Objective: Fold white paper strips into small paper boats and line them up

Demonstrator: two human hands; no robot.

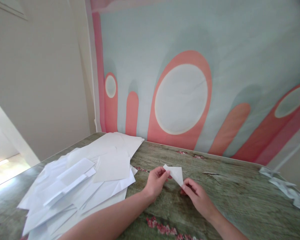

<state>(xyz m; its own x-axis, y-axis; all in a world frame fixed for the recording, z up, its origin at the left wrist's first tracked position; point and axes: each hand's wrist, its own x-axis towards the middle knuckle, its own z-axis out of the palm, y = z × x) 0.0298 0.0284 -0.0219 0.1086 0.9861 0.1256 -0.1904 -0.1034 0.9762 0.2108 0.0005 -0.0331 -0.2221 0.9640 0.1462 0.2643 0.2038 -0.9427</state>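
Note:
A small folded piece of white paper (176, 173), roughly triangular, is held up just above the table between my two hands. My left hand (157, 181) pinches its left corner between thumb and fingers. At the lower right corner, my right hand (193, 192) grips the same paper with thumb and forefinger. Left of my left forearm lies a large spread pile of white paper sheets (110, 168), some of them folded.
The table (230, 196) has a wood-grain top with printed pink flowers (162, 226). Several folded white paper pieces (287, 190) lie along its right edge. Behind it rises a backdrop (130, 50) with coral shapes; a pale wall (40, 73) stands left.

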